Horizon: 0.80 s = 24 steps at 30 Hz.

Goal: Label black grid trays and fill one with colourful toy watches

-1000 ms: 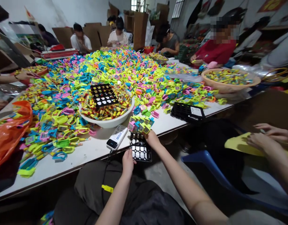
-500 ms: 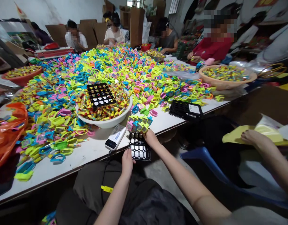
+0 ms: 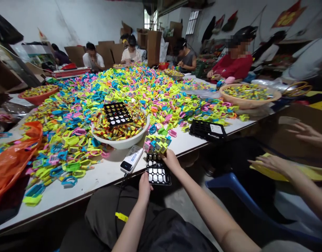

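Observation:
A black grid tray (image 3: 158, 169) rests over the table's near edge and my lap. My left hand (image 3: 145, 185) is closed on its near left corner. My right hand (image 3: 170, 159) grips its far right side, next to a cluster of small coloured toy pieces (image 3: 157, 143) standing at the tray's far end. A white basin (image 3: 124, 141) full of small wrapped pieces sits just beyond, with another black grid tray (image 3: 116, 113) lying on top.
A white power bank (image 3: 131, 159) with a cable lies left of the tray. Heaps of coloured plastic rings (image 3: 129, 87) cover the white table (image 3: 71, 189). A stack of black trays (image 3: 207, 130), an orange bag (image 3: 14, 157), a tan basin (image 3: 248, 99). Another person's hands (image 3: 278, 164) at right; several people sit at the far side.
The view tilted upward a little. My hands stay on the tray. The neighbouring person's hands at right shifted, one now lifted with fingers spread.

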### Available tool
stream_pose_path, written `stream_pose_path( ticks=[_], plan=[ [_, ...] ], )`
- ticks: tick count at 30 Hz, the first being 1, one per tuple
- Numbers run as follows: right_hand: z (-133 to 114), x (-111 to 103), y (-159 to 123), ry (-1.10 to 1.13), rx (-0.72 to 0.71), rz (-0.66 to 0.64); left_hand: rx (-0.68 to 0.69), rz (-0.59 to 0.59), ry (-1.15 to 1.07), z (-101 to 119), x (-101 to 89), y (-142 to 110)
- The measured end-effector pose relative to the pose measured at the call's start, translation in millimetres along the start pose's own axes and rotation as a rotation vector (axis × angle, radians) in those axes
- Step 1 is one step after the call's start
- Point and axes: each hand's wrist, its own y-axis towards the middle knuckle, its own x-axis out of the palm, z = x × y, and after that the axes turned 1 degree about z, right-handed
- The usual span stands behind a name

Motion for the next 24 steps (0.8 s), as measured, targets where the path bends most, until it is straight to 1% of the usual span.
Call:
stream_pose_path(
  ticks=[5, 8, 13, 15, 17, 24],
  plan=[
    [2.3, 2.2, -0.8, 0.013, -0.036, -0.014, -0.008, 0.009, 0.026, -5.1, 2.3, 4.7],
    [4.5, 5.2, -1.4, 0.011, -0.043, -0.011, 0.024, 0.024, 0.045, -11.4, 4.1, 8.7],
    [6.0, 7.1, -4.2, 0.015, -0.068, 0.004, 0.138, 0.066, 0.19, -15.5, 1.9, 11.4],
    [5.9, 8.0, -5.5, 0.02, -0.071, 0.013, 0.191, 0.079, 0.218, -13.8, 0.0, 10.5],
    [5.6, 9.4, -6.5, 0.027, -0.064, 0.025, 0.215, 0.078, 0.226, -11.9, -1.5, 9.4],
    [0.7, 9.7, -5.3, 0.061, -0.041, 0.049, 0.2, 0.071, 0.212, -10.6, -1.2, 9.9]
  ],
)
